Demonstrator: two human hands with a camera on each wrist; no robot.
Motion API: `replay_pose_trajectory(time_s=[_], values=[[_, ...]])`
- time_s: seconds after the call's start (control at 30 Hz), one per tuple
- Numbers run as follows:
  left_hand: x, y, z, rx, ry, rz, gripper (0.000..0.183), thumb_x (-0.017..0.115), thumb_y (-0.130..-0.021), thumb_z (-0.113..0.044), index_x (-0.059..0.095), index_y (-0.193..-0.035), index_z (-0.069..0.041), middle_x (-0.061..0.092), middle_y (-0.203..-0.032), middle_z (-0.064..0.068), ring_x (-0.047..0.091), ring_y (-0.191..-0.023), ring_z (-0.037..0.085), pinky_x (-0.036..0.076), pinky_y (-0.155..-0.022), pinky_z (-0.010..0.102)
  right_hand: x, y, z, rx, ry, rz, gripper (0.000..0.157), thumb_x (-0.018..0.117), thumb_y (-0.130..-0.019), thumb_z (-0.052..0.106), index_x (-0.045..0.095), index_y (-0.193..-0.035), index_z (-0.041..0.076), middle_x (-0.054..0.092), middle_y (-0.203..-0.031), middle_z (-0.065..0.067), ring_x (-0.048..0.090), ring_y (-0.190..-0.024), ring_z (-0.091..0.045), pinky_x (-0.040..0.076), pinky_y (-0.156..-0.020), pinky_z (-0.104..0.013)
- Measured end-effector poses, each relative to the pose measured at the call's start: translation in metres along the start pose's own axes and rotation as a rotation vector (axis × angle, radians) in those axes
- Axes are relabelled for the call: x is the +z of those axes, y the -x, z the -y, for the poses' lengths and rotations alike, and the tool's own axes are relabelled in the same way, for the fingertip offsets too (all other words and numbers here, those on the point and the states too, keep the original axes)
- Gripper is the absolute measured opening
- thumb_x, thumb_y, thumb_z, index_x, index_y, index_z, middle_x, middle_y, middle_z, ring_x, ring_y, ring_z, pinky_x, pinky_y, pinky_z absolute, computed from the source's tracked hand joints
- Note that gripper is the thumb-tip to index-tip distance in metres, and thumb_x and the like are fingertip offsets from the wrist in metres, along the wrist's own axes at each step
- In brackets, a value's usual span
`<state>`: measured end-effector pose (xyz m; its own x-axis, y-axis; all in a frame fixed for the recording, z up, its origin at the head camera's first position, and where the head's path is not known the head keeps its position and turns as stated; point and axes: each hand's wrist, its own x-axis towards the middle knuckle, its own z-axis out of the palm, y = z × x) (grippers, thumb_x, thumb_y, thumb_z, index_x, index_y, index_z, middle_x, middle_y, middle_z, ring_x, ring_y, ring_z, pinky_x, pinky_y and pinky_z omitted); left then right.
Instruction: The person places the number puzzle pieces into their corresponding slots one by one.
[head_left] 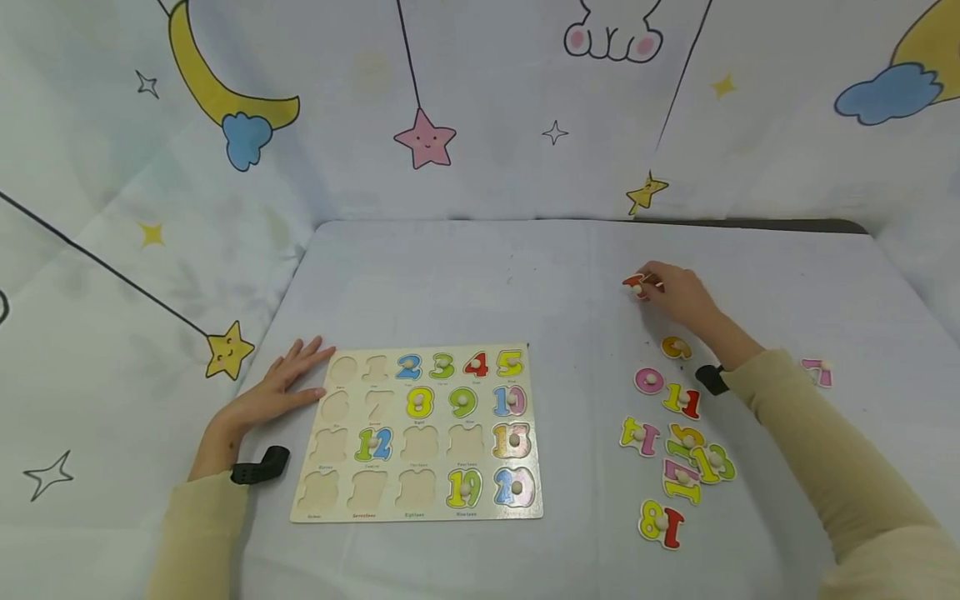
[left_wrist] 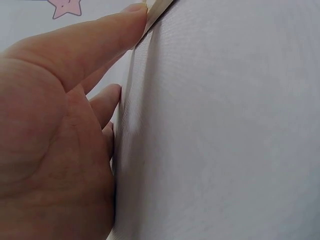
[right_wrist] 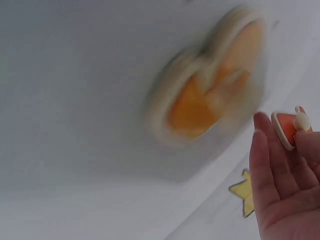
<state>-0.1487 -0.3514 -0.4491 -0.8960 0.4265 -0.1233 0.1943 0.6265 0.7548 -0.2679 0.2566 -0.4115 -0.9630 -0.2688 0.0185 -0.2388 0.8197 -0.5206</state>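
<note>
On white cloth (head_left: 450,283), right hand (head_left: 678,296) pinching red knobbed piece (right_wrist: 286,126), left hand (head_left: 273,390), fingers spread, touching recessed board (head_left: 443,423)

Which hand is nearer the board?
Left. The left hand touches the left edge of the board; the right hand is off past its far right corner, pinching a red piece.
</note>
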Motion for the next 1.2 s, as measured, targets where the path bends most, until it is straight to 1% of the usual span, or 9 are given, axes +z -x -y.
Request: replay_pose_trajectory(time_s=[0.13,0.37,0.5,0.63,0.8,0.9,1.0,1.1,1.2], values=[[0.000,-0.003,-0.002,0.000,-0.005,0.007,0.066,0.063,-0.091,-0.021,0.032,-0.147,-0.013,0.004,-0.155,0.013,-0.016,-0.138,0.031,-0.013,-0.104,0.055,0.003,-0.001,0.013,0.038,-0.134,0.070,0.024,0.047,-0.096,0.001,0.049,-0.119,-0.007,0.057,-0.104,-0.026,0.063,-0.085,-0.032,0.052,-0.072,-0.036],[-0.001,-0.008,-0.004,0.022,-0.008,0.007,0.065,0.063,-0.091,-0.020,0.031,-0.147,-0.012,0.004,-0.155,0.015,-0.016,-0.137,0.032,-0.013,-0.104,0.055,0.021,-0.009,0.049,-0.042,-0.180,0.091,0.017,0.054,-0.093,-0.001,0.059,-0.108,-0.007,0.062,-0.097,-0.020,0.062,-0.082,-0.027,0.051,-0.069,-0.032],[-0.002,-0.005,-0.004,0.017,-0.010,0.009,0.065,0.063,-0.091,-0.020,0.031,-0.147,-0.011,0.003,-0.154,0.016,-0.016,-0.137,0.033,-0.013,-0.104,0.055,0.040,-0.016,0.088,-0.100,-0.162,0.081,0.014,0.060,-0.090,0.003,0.064,-0.103,-0.002,0.064,-0.095,-0.013,0.060,-0.082,-0.024,0.049,-0.068,-0.033],[-0.001,-0.002,-0.002,0.016,-0.004,0.004,0.066,0.063,-0.091,-0.019,0.031,-0.147,-0.010,0.003,-0.154,0.017,-0.016,-0.137,0.035,-0.013,-0.103,0.055,0.061,-0.023,0.133,-0.159,-0.195,0.097,0.012,0.061,-0.091,0.008,0.063,-0.101,0.002,0.064,-0.096,-0.009,0.058,-0.086,-0.022,0.049,-0.073,-0.033],[0.002,-0.001,-0.001,0.023,0.003,0.009,0.065,0.062,-0.091,-0.020,0.031,-0.147,-0.010,0.002,-0.154,0.017,-0.017,-0.137,0.035,-0.013,-0.103,0.056,0.087,-0.030,0.180,-0.246,-0.249,0.225,0.010,0.056,-0.094,0.008,0.058,-0.104,0.004,0.065,-0.092,-0.010,0.064,-0.080,-0.020,0.049,-0.069,-0.027],[0.002,0.001,0.000,0.011,0.002,0.014,0.065,0.061,-0.092,-0.020,0.030,-0.147,-0.009,0.001,-0.154,0.018,-0.017,-0.136,0.034,-0.014,-0.103,0.056,0.102,-0.032,0.204,-0.315,-0.240,0.289,0.015,0.052,-0.096,0.006,0.058,-0.109,0.005,0.065,-0.093,-0.011,0.063,-0.076,-0.019,0.047,-0.063,-0.023],[0.002,0.003,0.000,0.002,0.001,0.012,0.065,0.061,-0.092,-0.019,0.030,-0.147,-0.008,0.001,-0.154,0.018,-0.017,-0.136,0.035,-0.014,-0.102,0.057,0.117,-0.034,0.225,-0.384,-0.207,0.305,0.022,0.049,-0.097,0.006,0.057,-0.117,0.006,0.065,-0.095,-0.009,0.059,-0.073,-0.015,0.044,-0.061,-0.021],[0.002,0.003,-0.001,0.005,0.002,0.011,0.065,0.061,-0.092,-0.019,0.030,-0.147,-0.009,0.001,-0.154,0.019,-0.017,-0.136,0.035,-0.014,-0.102,0.057,0.130,-0.035,0.243,-0.409,-0.192,0.311,0.025,0.051,-0.096,0.005,0.053,-0.121,0.004,0.065,-0.094,-0.007,0.058,-0.072,-0.011,0.044,-0.063,-0.020],[0.002,0.001,-0.003,0.010,0.006,0.015,0.065,0.061,-0.092,-0.019,0.030,-0.147,-0.009,0.001,-0.154,0.018,-0.017,-0.136,0.035,-0.014,-0.102,0.057,0.142,-0.039,0.257,-0.410,-0.166,0.314,0.022,0.055,-0.095,0.007,0.055,-0.117,0.004,0.063,-0.088,-0.004,0.057,-0.071,-0.010,0.044,-0.063,-0.019]])
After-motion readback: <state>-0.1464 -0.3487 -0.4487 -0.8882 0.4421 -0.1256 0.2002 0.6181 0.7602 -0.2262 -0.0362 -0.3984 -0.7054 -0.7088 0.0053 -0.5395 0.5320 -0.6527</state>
